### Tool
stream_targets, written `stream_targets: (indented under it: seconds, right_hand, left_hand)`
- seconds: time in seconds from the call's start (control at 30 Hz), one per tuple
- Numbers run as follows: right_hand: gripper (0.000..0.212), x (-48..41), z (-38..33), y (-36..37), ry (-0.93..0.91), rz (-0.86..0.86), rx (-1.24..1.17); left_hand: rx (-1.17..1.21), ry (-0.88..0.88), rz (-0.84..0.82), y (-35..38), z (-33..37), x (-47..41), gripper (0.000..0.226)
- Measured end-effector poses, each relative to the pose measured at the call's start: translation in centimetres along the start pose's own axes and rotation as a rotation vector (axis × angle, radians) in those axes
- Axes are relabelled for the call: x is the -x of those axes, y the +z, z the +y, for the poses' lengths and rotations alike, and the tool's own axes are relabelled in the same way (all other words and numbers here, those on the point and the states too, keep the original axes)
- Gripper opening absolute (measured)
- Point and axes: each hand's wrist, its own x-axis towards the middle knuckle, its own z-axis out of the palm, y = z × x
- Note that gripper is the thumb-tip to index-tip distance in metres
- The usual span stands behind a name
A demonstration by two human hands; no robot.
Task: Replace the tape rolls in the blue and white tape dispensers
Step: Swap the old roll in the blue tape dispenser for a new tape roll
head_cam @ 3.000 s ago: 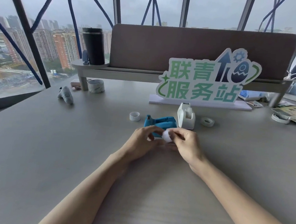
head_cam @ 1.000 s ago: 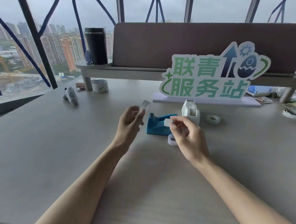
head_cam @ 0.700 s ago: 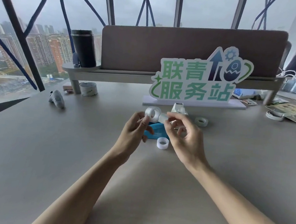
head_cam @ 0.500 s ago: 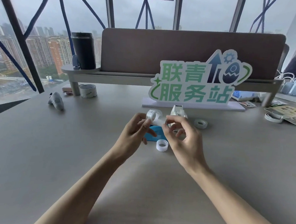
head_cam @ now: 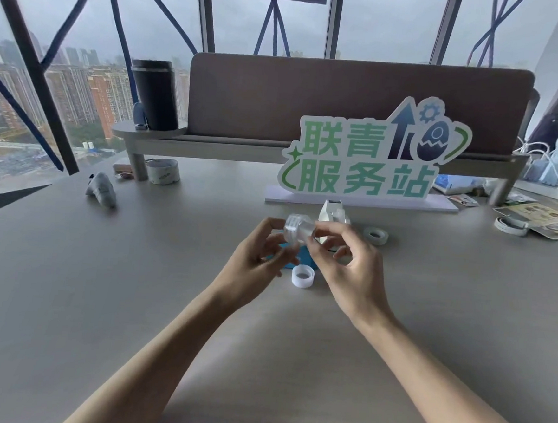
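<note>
- Compared with half a second ago, the hands sit much the same, the clear tape roll (head_cam: pixel 298 226) still raised between them above the blue dispenser; the white ring on the tabletop (head_cam: pixel 67 295) has not moved.
- The left hand (head_cam: pixel 257 262) pinches the near end of the roll with thumb and fingers (head_cam: pixel 277 241); the other fingers curl loosely.
- The right hand (head_cam: pixel 354 276) holds the far end of the same roll between thumb and forefinger, the remaining fingers spread open.
- The roll is blurred; its long axis runs roughly left to right, tilted slightly down toward the right hand. Whether it sits on a spindle I cannot tell.
- Two dispensers: the blue dispenser (head_cam: pixel 304 257) lies mostly hidden behind the hands; the white dispenser (head_cam: pixel 333 212) stands upright just behind it, its cutter end pointing away toward the sign (head_cam: pixel 374 155).
- Small tape rolls counted: one held, one white ring (head_cam: pixel 302 276) lying flat just in front of the blue dispenser, one clear roll (head_cam: pixel 375 235) flat to the right of the white dispenser. Three in all.
- Farther off: a wider roll (head_cam: pixel 162 171) near the shelf leg, another flat roll (head_cam: pixel 511 225) at the right edge, and a dark tumbler (head_cam: pixel 155 95) on the shelf.
</note>
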Motion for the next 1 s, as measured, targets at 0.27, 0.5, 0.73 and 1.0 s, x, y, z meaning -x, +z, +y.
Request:
stream_targets:
  seconds: [0.27,0.5,0.73,1.0]
  right_hand:
    - [0.012,-0.2,0.2,0.0,0.038,0.000,0.007]
    - [0.018,-0.1,1.2,0.3,-0.195,-0.023,0.169]
    - [0.043,0.1,1.6,0.0,-0.378,-0.050,0.444]
    - [0.031,0.0,1.8,0.1,-0.465,0.042,0.571]
  left_hand:
    - [-0.113,0.037,0.009,0.1,-0.5,0.0,0.025]
    - [-0.053,0.011,0.000,0.0,-0.5,-0.1,0.022]
    - [0.049,-0.053,-0.009,0.1,0.6,-0.1,0.023]
    - [-0.119,-0.060,0.069,0.0,-0.3,-0.4,0.029]
